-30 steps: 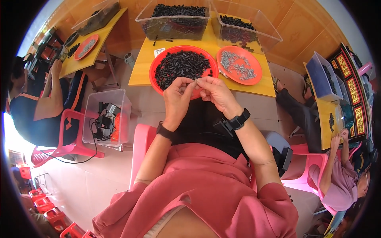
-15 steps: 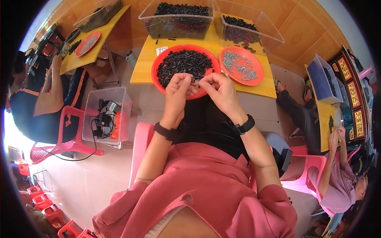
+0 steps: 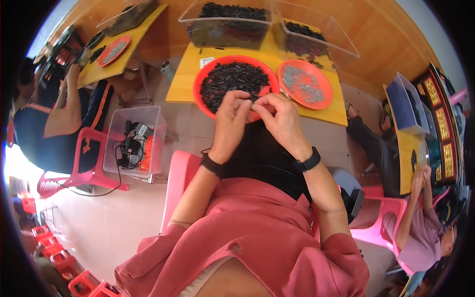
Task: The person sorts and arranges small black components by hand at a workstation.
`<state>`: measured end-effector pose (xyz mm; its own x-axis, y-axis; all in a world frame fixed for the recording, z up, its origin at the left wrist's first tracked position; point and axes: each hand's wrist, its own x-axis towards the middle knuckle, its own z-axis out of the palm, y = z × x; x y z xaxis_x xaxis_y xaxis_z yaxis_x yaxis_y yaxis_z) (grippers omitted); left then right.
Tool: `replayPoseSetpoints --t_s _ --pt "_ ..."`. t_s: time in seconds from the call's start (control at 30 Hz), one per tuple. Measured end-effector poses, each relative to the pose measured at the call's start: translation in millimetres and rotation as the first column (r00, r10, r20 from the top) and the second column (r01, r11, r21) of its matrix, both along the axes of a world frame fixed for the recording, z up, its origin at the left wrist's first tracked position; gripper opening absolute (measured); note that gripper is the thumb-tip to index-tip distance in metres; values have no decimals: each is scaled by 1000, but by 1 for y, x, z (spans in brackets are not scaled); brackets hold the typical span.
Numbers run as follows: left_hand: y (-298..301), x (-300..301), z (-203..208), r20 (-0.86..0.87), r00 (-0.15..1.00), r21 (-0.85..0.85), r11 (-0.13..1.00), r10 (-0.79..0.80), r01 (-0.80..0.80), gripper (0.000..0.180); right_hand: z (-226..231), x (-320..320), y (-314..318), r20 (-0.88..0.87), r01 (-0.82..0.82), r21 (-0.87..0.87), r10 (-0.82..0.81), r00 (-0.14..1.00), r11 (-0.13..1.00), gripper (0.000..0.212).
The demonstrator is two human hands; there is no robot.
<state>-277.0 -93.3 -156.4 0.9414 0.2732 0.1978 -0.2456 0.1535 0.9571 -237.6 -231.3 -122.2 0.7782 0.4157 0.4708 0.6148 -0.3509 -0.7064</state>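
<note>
My left hand (image 3: 231, 123) and my right hand (image 3: 281, 120) meet over the near edge of a red basin (image 3: 197, 94). Their fingertips are pinched together and almost touch. Whatever sits between them is too small and too covered to make out. Heaped inside the basin are short black plastic pieces (image 3: 232, 81). Just right of it, a round orange-red plate (image 3: 316, 103) bears many small grey metal pieces (image 3: 299, 81), which look like screws or pins. My right hand is close to this plate's near left rim.
Clear bins (image 3: 225, 34) of black parts stand at the back of the yellow table (image 3: 180, 89). A clear box (image 3: 161, 133) with cables sits on the floor at left. Co-workers sit at tables on both sides: one at left (image 3: 49, 128), one at right (image 3: 420, 232).
The view has shifted slightly, so the table and basin appear a little further right. My hands stay pinched together over the basin's near edge, with the left fingers turned somewhat more inward.
</note>
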Motion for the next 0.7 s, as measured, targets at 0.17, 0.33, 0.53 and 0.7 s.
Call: replayPoseSetpoints --t_s 0.17,0.33,0.53,0.7 --pt "-7 3 -7 -1 999 -180 982 -51 50 15 4 -2 -2 -68 4 41 -1 998 999 8" --pt "-6 4 -8 -70 993 -367 928 -94 62 14 -4 -2 5 -68 19 105 -11 998 994 7" --pt "-6 0 -1 -110 988 -471 881 -109 45 12 -5 -4 11 -36 25 163 -19 999 986 5" --pt "-4 -3 -4 -133 975 -536 841 -178 80 15 -1 -4 9 -22 -39 121 42 999 992 7"
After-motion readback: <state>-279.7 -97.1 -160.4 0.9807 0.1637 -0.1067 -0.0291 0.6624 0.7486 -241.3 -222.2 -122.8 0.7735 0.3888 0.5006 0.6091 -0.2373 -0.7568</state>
